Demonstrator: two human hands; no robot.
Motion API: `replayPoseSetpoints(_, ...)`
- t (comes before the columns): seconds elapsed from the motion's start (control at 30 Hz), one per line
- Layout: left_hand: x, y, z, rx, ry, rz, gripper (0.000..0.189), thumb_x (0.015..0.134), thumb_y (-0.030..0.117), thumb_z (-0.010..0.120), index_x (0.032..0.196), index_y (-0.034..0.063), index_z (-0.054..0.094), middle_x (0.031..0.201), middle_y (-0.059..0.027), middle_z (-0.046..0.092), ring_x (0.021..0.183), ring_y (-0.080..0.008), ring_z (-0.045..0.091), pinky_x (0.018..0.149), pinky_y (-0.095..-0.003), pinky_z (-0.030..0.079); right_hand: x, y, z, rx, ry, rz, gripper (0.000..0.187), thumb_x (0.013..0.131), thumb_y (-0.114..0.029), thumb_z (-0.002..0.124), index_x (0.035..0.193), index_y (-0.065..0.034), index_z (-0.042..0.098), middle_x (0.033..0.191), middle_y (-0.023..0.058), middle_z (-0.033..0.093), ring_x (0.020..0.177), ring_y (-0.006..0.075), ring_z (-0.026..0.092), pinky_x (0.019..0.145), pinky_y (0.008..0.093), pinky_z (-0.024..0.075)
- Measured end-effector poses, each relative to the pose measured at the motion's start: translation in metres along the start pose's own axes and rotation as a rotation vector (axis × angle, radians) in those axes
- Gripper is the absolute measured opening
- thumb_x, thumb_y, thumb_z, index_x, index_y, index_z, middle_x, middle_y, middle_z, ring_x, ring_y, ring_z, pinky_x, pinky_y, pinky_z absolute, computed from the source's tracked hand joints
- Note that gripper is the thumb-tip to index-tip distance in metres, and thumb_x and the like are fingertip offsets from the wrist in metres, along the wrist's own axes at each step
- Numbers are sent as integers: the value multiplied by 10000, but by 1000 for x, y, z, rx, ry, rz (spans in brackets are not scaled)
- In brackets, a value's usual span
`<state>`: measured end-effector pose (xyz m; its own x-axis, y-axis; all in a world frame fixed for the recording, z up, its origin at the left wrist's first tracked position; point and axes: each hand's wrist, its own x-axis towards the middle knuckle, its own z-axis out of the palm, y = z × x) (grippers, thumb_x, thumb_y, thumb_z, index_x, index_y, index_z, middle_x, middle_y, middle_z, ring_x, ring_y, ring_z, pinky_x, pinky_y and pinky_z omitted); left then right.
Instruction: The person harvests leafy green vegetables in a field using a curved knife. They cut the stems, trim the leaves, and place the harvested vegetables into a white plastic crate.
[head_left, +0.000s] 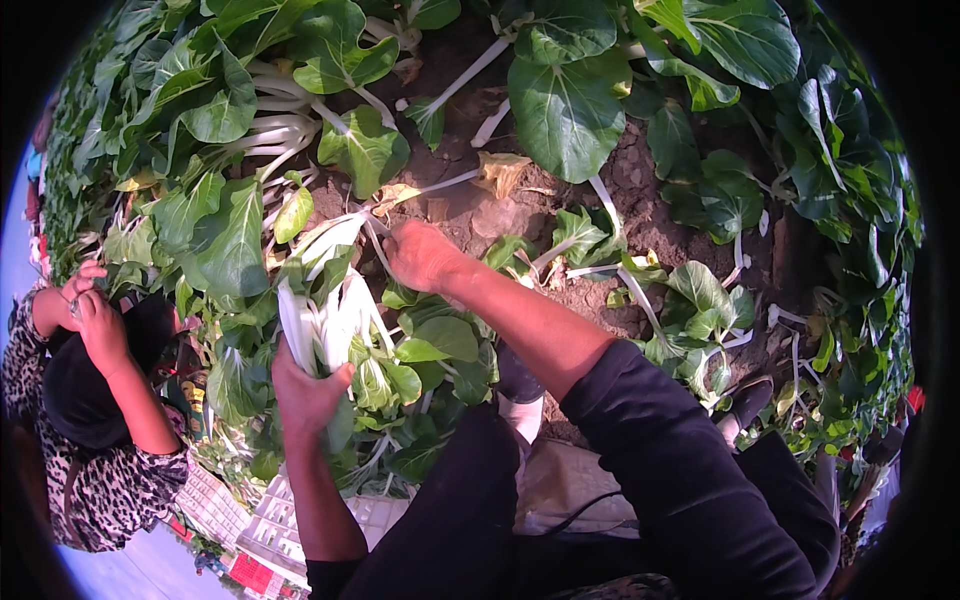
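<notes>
A bunch of bok choy (352, 307), with thick white stalks and green leaves, lies tilted in my left hand (311, 394). The thumb and fingers of that hand close around its lower side. My right hand (424, 255) is curled just beyond the bunch, close to thin pale stalks (373, 232) and a yellowed leaf (394, 196). Its fingertips are turned away, so whether it grips anything is hidden. Further left, more bok choy plants (281, 112) stand with white stalk bases showing above brown soil (510, 217).
Cut and loose leaves (570, 120) lie over the soil, among them a dry tan leaf (501, 172). At lower left are white plastic crates (277, 525) and a red crate (251, 574). A person in a patterned top (112, 480) works close on the left. My shoe (519, 375) rests among leaves.
</notes>
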<state>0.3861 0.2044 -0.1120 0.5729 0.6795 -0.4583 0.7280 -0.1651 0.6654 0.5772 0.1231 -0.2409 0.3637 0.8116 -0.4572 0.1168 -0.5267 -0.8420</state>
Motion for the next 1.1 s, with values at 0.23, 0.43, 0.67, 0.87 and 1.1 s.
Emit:
replayPoseSetpoints(0.23, -38, 18, -8, -20, 152, -8, 658, 595, 35, 738, 1218, -43, 542, 1067, -101, 645, 939, -188, 622, 875, -316, 483, -117, 36, -2, 409, -116, 142, 304, 980, -274, 510, 938, 3, 628, 659, 74, 572, 518, 162, 546, 517, 317, 477)
replayPoseSetpoints(0.43, -102, 83, 11, 417, 106, 773, 707, 600, 216, 840, 1217, -15, 584, 1098, -179, 640, 998, -361, 626, 913, -438, 470, -209, 35, -68, 1215, 227, 238, 403, 904, -405, 647, 1064, -40, 584, 717, 20, 531, 551, 92, 492, 439, 242, 418)
replayPoseSetpoints(0.67, -128, 184, 6, 469, -240, 1344, 436, 746, 52, 601, 1177, 113, 616, 1049, -98, 652, 980, -316, 624, 862, -420, 498, -290, -27, -136, 1452, 233, -168, 686, 845, -513, 660, 1308, -39, 481, 1143, 119, 621, 1032, 256, 615, 917, 420, 510)
replayPoseSetpoints(0.87, -183, 252, -10, 981, -246, 1505, 782, 609, 111, 684, 1367, 148, 495, 1271, -117, 575, 1179, -324, 544, 996, -458, 429, -361, -49, -162, 1530, 384, -423, 369, 892, -255, 638, 1182, -43, 556, 953, 42, 631, 779, 129, 586, 635, 290, 520)
replayPoseSetpoints(1.1, -259, 271, 23, 554, -180, 1326, 928, 585, 51, 740, 1434, 20, 367, 986, -141, 667, 854, -319, 614, 807, -386, 468, -448, -26, -181, 1461, 678, -601, 190, 875, -187, 620, 978, -34, 574, 732, 3, 548, 582, 88, 504, 455, 226, 410)
